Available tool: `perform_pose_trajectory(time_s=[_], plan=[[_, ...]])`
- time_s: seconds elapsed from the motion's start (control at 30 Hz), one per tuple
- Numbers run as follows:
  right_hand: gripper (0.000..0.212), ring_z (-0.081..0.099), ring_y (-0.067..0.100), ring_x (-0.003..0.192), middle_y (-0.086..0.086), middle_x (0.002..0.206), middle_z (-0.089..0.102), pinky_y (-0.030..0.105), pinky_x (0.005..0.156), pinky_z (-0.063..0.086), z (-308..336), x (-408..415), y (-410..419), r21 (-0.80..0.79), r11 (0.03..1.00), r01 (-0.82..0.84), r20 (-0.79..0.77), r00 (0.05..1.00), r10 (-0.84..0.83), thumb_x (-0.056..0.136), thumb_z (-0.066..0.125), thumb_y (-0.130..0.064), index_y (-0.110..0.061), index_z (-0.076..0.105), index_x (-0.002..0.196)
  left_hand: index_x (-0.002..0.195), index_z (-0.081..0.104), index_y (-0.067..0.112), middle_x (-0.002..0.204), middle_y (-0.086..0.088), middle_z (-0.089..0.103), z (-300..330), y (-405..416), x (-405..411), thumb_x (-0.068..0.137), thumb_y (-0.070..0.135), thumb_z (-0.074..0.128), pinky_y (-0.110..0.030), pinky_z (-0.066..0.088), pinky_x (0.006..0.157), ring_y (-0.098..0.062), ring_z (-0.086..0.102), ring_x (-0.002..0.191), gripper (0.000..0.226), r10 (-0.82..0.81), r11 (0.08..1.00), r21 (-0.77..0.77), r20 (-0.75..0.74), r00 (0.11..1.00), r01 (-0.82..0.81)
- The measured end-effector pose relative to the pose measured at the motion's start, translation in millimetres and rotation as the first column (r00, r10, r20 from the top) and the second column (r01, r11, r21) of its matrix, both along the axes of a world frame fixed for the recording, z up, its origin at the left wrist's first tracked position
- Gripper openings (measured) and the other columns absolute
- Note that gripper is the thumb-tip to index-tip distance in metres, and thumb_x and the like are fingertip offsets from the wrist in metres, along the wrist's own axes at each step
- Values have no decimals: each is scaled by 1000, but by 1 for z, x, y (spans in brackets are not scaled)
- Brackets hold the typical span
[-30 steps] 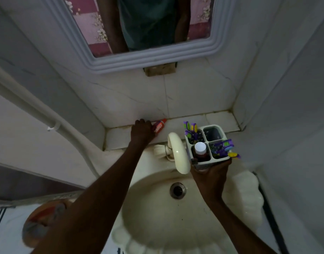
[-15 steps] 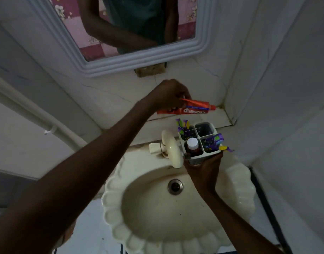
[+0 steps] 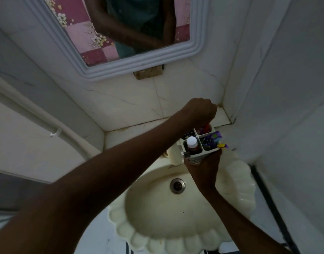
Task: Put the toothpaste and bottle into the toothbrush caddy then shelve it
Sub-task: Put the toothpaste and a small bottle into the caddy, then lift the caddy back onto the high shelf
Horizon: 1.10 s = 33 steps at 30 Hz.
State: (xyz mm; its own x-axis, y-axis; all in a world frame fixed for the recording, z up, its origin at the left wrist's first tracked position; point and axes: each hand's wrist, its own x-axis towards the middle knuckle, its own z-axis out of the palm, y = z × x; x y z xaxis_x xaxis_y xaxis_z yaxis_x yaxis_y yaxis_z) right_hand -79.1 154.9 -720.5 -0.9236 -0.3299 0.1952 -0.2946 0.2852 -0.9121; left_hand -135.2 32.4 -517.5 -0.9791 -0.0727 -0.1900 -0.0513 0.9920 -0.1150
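Toothpaste (image 3: 205, 127): only a red sliver shows, standing near upright in the far-right compartment of the caddy (image 3: 191, 157), directly under the left hand (image 3: 198, 111). Long axis judged roughly vertical, one end down in the cell, the other hidden in the fist. Left hand is curled shut over the top of the tube; whether the fingers grip it or only rest on it cannot be told from this angle.

Right hand (image 3: 203, 168) is closed around the caddy's lower body from the near side, carrying it above the far rim of the sink (image 3: 238, 180), beside the cream tap (image 3: 173, 154). Caddy leans slightly with its open top toward the camera.

Bottle (image 3: 192, 143), white cap over dark red body, stands in the near-left compartment, just beside the toothpaste cell. Toothbrushes (image 3: 213, 141) with purple handles crowd the near-right cell, one yellow tip jutting past the rim; the far-left cell holds dark items too small to name.

Judgement: both items appear to be in; the tube needs only release. The ledge (image 3: 221, 116) under the mirror (image 3: 135, 57) lies just beyond the caddy, far and slightly right. Right hand is the nearer one and already has the load; left arm crosses over the path and would need to clear first.
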Motion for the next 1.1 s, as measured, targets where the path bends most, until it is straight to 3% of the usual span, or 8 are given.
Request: perform_pose_trajectory(time_s=[0.13,0.27,0.37,0.57,0.7,0.87,1.03,1.1], plan=[[115,57,18,127,13,139,57,-1,100,37,3,1,0,-25,1000,11,22,1000,-10,61,98,-39,-5,30,147,112,70,22,116,-7,69,-14,-22,9,89,19,60,-32,45,78,-29,64,106,26,94,990,119,-109,990,-81],[119,59,28,128,15,139,56,33,100,57,13,-7,6,21,1000,22,-57,998,-21,60,97,-44,0,30,149,108,74,22,104,-2,77,5,-44,32,89,20,61,-35,56,84,-21,69,97,23,235,954,245,-249,940,-174],[122,58,29,129,14,141,55,42,98,58,37,-15,9,6,999,39,-116,993,-38,60,97,-46,-1,29,151,106,75,19,101,-1,79,31,-58,58,89,24,61,-37,60,81,-19,74,89,22,280,939,296,-370,886,-174],[120,57,29,133,14,144,54,39,103,55,119,-35,0,-153,987,42,-221,972,-75,57,97,-40,-2,32,151,106,76,19,104,1,78,99,-68,96,89,31,58,-37,60,78,-14,73,87,28,337,931,319,-555,761,-179],[117,47,10,130,14,144,53,1,104,34,198,-44,-10,-317,948,-3,-290,952,-94,60,84,-56,-1,36,151,117,70,17,117,-4,73,159,-58,109,92,28,62,-29,54,85,-19,70,100,28,318,940,308,-642,698,-144],[115,56,24,133,10,144,56,26,104,48,307,-51,-20,-440,895,-69,-387,914,-120,57,82,-57,-4,39,150,117,70,20,118,-4,73,242,-43,127,89,34,65,-29,52,83,-23,70,98,33,207,978,179,-782,588,-106],[111,58,19,129,4,142,57,30,99,54,398,-58,-19,-530,836,-140,-462,874,-147,58,80,-62,-12,41,149,118,69,26,122,-1,72,309,-36,143,88,39,60,-31,52,87,-23,69,103,34,115,990,61,-875,470,-128],[110,60,17,125,3,140,58,22,93,54,436,-60,-19,-567,807,-163,-485,858,-168,58,78,-65,-13,42,148,119,69,25,119,-2,72,341,-31,148,89,38,58,-38,55,89,-25,69,103,35,70,990,12,-909,411,-142]])
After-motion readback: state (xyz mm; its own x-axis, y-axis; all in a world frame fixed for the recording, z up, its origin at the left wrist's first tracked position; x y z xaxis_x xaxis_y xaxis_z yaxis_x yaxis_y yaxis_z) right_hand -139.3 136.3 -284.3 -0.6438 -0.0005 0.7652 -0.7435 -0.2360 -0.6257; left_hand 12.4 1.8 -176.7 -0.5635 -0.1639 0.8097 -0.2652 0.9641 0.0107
